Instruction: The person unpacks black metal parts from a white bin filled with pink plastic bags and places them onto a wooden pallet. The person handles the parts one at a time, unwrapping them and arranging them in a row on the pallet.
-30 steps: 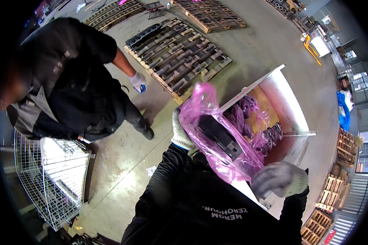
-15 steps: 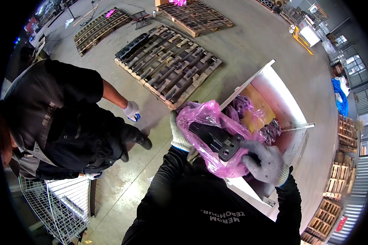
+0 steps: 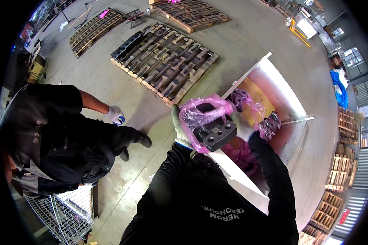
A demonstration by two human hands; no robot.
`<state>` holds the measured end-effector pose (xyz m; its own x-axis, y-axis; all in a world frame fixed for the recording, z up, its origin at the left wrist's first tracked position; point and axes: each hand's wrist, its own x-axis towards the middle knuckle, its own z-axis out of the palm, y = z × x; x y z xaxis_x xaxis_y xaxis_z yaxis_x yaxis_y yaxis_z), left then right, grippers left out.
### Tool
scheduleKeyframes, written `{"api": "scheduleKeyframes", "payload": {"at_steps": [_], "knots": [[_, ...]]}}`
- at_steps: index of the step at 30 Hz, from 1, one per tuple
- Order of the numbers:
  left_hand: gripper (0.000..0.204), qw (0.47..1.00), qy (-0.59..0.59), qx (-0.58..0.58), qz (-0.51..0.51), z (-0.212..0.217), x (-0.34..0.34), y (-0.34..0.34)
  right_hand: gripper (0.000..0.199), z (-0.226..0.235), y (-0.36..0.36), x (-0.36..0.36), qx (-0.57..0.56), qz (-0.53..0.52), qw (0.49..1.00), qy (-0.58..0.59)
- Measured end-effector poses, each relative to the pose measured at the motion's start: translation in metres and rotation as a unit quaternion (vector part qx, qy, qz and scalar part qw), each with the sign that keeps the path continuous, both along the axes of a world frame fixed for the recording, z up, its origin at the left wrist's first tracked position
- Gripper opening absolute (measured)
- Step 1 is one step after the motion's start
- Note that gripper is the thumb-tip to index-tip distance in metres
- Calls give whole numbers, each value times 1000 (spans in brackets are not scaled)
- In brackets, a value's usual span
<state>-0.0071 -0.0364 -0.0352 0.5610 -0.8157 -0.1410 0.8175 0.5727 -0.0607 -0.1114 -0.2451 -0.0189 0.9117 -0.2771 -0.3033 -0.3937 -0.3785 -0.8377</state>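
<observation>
A black part with a rounded block end with round holes (image 3: 220,135) sits partly inside a pink plastic bag (image 3: 202,118). My left hand (image 3: 180,130), in a pale knitted glove, is closed round the left side of the bag and part, holding them up. On the far side of the part, my gloved right hand (image 3: 243,127) is smeared by motion beside the bunched plastic, its fingers indistinct. Below and to the right stands an open white bin (image 3: 280,83), with crumpled pink and purple plastic film (image 3: 270,130) and a brown cardboard piece (image 3: 259,96) inside.
A co-worker in dark clothes (image 3: 57,139) stands at the left, a gloved hand (image 3: 116,114) hanging forward. Near them is a white wire cage (image 3: 63,216). Ahead lies a wooden pallet with dark bars (image 3: 165,63); two more pallets are behind it. Stacked pallets (image 3: 337,175) line the right.
The black part has turned, and its holed block has moved left and come further out of the bag. My right hand has moved from the block's near right side to behind it, farther up.
</observation>
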Motion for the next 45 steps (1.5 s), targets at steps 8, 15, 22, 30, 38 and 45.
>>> {"api": "scheduleKeyframes", "payload": {"at_steps": [8, 15, 22, 30, 38, 45], "knots": [[86, 997, -35, 47, 50, -1, -6, 19, 35, 97, -4, -7, -113, 42, 988, -98], [90, 995, -84, 30, 45, -3, 13, 41, 42, 112, 24, -74, 293, -56, 951, 83], [95, 974, -222, 51, 9, 34, 20, 20, 78, 62, 62, -72, 638, -12, 763, 106], [66, 943, -310, -30, -116, 60, 51, -2, 92, 64, 106, -73, 792, -15, 610, 27], [53, 890, -414, -7, -191, 73, 52, -19, 128, 40, 120, -82, 788, -36, 614, -19], [61, 867, -473, 71, -136, 99, 45, -28, 89, 46, 116, -91, 740, -59, 669, -24]]}}
